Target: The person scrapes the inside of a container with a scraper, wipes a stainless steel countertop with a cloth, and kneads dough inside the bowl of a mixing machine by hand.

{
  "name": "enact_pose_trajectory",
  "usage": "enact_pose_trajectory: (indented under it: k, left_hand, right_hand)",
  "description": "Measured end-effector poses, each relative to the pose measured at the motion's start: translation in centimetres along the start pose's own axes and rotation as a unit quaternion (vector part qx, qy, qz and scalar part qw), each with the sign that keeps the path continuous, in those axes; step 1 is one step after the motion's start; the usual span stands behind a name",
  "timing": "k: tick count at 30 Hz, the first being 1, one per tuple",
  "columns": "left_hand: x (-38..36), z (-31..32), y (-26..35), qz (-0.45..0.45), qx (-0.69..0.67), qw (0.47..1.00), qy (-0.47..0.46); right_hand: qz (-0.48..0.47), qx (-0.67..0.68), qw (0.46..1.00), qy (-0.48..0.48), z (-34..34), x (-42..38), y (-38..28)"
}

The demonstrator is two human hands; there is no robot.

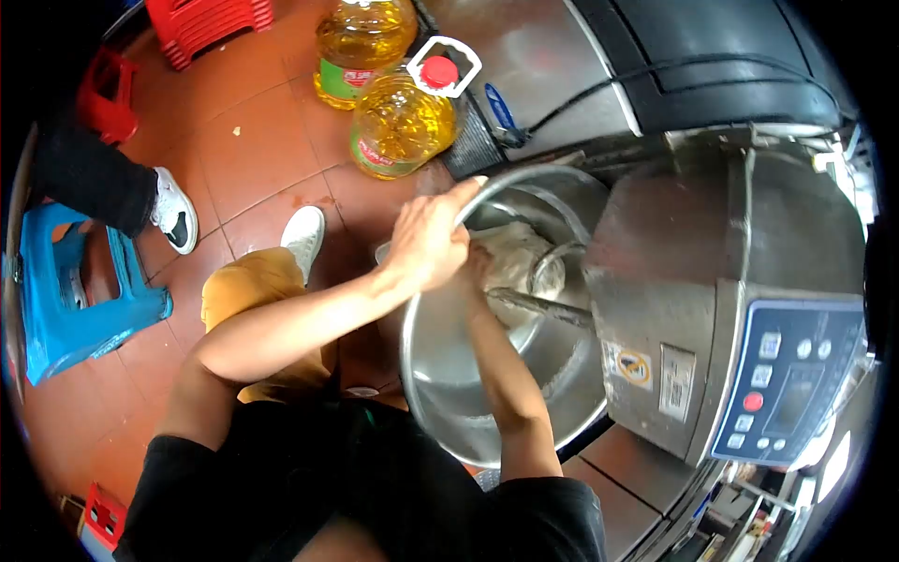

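Note:
My left hand point(429, 234) is closed on the near-left rim of a large steel mixing bowl point(433, 375). Inside that bowl lies a pale lump of dough point(515, 248), around the mixer's metal hook point(538, 304). My right forearm reaches down into the bowl, and my right hand point(476, 272) is at the dough's left side. Its fingers are mostly hidden behind my left hand and the dough, so their grip does not show.
The dough mixer's steel head point(665, 309) with a blue button panel point(787, 384) stands at right. Two jugs of yellow oil point(403, 126) sit on the tiled floor. A blue stool point(75, 318), red stools point(211, 28) and another person's leg point(98, 183) are at left.

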State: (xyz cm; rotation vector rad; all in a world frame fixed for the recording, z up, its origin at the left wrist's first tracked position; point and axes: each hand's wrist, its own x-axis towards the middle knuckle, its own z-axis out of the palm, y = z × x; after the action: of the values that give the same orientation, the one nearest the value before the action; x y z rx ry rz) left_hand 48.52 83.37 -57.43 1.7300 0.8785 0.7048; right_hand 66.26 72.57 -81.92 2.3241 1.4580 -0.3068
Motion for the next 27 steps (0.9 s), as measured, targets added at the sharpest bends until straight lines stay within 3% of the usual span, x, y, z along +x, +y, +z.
enact_pose_trajectory:
  k: [2,3,6,7,8,10,11,13,16,19,24,27]
  left_hand:
    - [0.1,-0.2,0.2,-0.037,0.004,0.999,-0.024]
    - [0.0,0.1,-0.4,0.001,0.001,1.000,0.003]
    - [-0.2,-0.2,0.5,-0.018,-0.007,1.000,-0.012]
    - [-0.2,0.0,0.2,-0.015,-0.012,1.000,-0.011]
    - [-0.2,0.0,-0.2,-0.013,-0.016,1.000,-0.007]
    - [-0.1,-0.3,-0.1,-0.030,0.008,0.999,-0.028]
    - [-0.1,-0.4,0.1,-0.040,0.022,0.998,-0.043]
    - [-0.1,-0.1,0.1,-0.042,0.005,0.999,-0.029]
    - [-0.3,-0.2,0.2,-0.043,-0.005,0.999,-0.017]
    - [-0.3,0.0,-0.1,0.007,-0.028,1.000,0.006]
    - [-0.2,0.0,-0.1,0.029,-0.027,0.999,0.000]
    - [-0.2,-0.2,0.2,0.009,-0.013,1.000,-0.014]
  right_hand:
    - [-0.076,0.081,0.991,-0.077,-0.7,-3.4,-1.3]
    - [-0.080,0.046,0.989,-0.113,-2.4,-3.5,-1.4]
    - [-0.065,-0.150,0.971,-0.174,-11.0,-3.5,-1.3]
    - [-0.041,-0.121,0.992,0.015,-13.1,-4.3,-0.8]
    - [-0.019,-0.087,0.975,0.205,-14.3,-4.6,0.0]
    - [-0.012,-0.108,0.928,0.355,-14.7,-2.3,1.8]
    - [0.076,-0.029,0.984,0.156,-15.6,-0.3,2.4]
    - [0.187,0.074,0.978,-0.044,-15.9,1.8,4.7]
    - [0.251,0.140,0.957,-0.026,-11.9,4.7,7.6]
    - [0.258,0.102,0.961,-0.016,-9.1,7.3,8.0]
    - [0.211,0.039,0.977,0.018,-7.2,6.6,8.7]
    - [0.133,0.038,0.990,0.029,-7.2,6.7,8.2]
